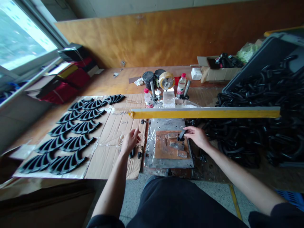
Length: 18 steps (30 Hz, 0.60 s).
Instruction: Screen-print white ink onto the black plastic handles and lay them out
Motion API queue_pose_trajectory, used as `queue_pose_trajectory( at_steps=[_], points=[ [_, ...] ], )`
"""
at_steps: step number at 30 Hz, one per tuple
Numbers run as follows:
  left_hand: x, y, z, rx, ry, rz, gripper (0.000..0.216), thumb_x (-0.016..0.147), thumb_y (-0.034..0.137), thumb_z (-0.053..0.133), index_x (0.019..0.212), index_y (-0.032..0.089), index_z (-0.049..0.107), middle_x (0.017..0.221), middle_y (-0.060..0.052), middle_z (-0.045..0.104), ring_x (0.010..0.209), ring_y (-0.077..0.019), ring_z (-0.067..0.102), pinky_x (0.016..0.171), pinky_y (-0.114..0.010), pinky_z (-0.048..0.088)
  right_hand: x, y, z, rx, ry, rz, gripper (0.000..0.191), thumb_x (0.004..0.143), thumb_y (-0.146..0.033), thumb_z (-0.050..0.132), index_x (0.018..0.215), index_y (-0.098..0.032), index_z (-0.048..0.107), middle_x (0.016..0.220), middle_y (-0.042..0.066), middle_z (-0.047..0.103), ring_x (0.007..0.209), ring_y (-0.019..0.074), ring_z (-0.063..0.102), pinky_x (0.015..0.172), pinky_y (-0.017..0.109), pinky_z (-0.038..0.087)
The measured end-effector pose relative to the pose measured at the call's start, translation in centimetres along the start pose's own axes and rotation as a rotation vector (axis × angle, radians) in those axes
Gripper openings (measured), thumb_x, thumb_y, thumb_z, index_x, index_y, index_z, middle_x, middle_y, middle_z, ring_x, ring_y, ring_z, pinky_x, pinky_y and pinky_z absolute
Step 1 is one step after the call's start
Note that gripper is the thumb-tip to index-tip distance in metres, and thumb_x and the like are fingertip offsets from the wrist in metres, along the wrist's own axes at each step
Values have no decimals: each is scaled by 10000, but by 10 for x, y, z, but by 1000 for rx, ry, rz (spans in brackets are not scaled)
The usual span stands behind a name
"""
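My right hand (196, 134) pinches a small black curved plastic part (181, 135) between thumb and fingers. It holds the part over a brown fixture board (161, 152) with several small raised blocks, fixed on a grey metal plate (171, 163). Over the cardboard, to the left of the plate, my left hand (131, 140) has loosely bent fingers, slightly apart, and nothing shows in them. Just below it, a black part (132, 153) and a smaller black piece (139, 155) lie on the cardboard sheet (114, 161).
Overlapping rows of black curved parts (78, 142) cover the cardboard's left side. A yellow-edged bar (204, 113) crosses above the plate. Behind it stand two red-capped bottles (181, 84) and a tape roll (166, 80). At right, black parts spill from a tilted grey crate (251, 63).
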<state>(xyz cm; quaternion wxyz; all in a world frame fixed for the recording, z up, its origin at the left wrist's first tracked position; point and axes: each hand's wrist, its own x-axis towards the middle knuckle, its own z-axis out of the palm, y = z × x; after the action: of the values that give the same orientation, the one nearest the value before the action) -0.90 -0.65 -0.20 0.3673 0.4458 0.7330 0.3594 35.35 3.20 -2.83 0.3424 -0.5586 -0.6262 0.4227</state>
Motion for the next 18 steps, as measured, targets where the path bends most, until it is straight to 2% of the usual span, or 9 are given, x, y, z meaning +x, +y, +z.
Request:
queue_pose_trajectory(
  at_steps=[2, 5, 7, 10, 12, 15, 16, 18],
  points=[
    [1, 40, 15, -146, -43, 97, 504, 804, 639, 509, 840, 155, 647, 546, -14, 616, 476, -123, 544, 503, -218, 423, -11, -6, 33, 249, -28, 179, 324, 692, -256, 715, 1004, -175, 684, 711, 8, 687, 617, 174, 669, 583, 312, 584],
    [-4, 90, 30, -283, -80, 244, 480, 850, 569, 487, 675, 146, 631, 537, -32, 615, 482, -105, 540, 515, -205, 428, -25, -7, 65, 414, 35, 396, 364, 705, -233, 709, 1056, -155, 650, 673, 15, 687, 571, 167, 676, 525, 279, 580],
    [-7, 107, 34, -311, -84, 297, 497, 886, 502, 446, 570, 150, 596, 524, -41, 609, 487, -101, 543, 517, -201, 430, -33, -5, 71, 416, 74, 455, 410, 725, -225, 698, 1120, -140, 623, 706, 34, 701, 566, 163, 681, 511, 265, 578],
    [-11, 112, 35, -335, -32, 330, 489, 901, 446, 438, 534, 156, 580, 503, -28, 586, 484, -93, 534, 507, -188, 419, -46, -2, 69, 390, 106, 463, 466, 762, -255, 674, 1199, -121, 583, 833, 78, 724, 595, 167, 694, 527, 271, 590],
    [-14, 112, 34, -364, -1, 345, 461, 896, 435, 462, 548, 157, 578, 503, -17, 577, 484, -86, 527, 509, -180, 416, -55, -3, 67, 371, 112, 437, 499, 788, -281, 649, 1252, -128, 551, 914, 92, 728, 621, 171, 703, 553, 286, 601],
    [-19, 118, 33, -484, 40, 362, 398, 883, 457, 494, 635, 160, 590, 537, -1, 585, 489, -83, 529, 508, -178, 420, -64, -10, 67, 267, 22, 312, 458, 849, -312, 569, 1281, -160, 548, 908, 77, 735, 622, 185, 703, 567, 331, 607],
    [-21, 122, 33, -531, 50, 369, 376, 881, 472, 499, 693, 163, 604, 552, 6, 589, 489, -84, 529, 505, -179, 423, -64, -12, 67, 191, -14, 216, 409, 878, -313, 531, 1260, -174, 576, 928, 79, 737, 674, 195, 713, 618, 353, 613],
    [-25, 131, 33, -604, 55, 385, 358, 884, 497, 494, 826, 169, 625, 568, 20, 588, 484, -85, 523, 501, -183, 428, -59, -16, 70, -31, -76, -69, 346, 925, -293, 473, 1220, -199, 626, 1092, 101, 714, 945, 227, 701, 846, 416, 580]
  ],
)
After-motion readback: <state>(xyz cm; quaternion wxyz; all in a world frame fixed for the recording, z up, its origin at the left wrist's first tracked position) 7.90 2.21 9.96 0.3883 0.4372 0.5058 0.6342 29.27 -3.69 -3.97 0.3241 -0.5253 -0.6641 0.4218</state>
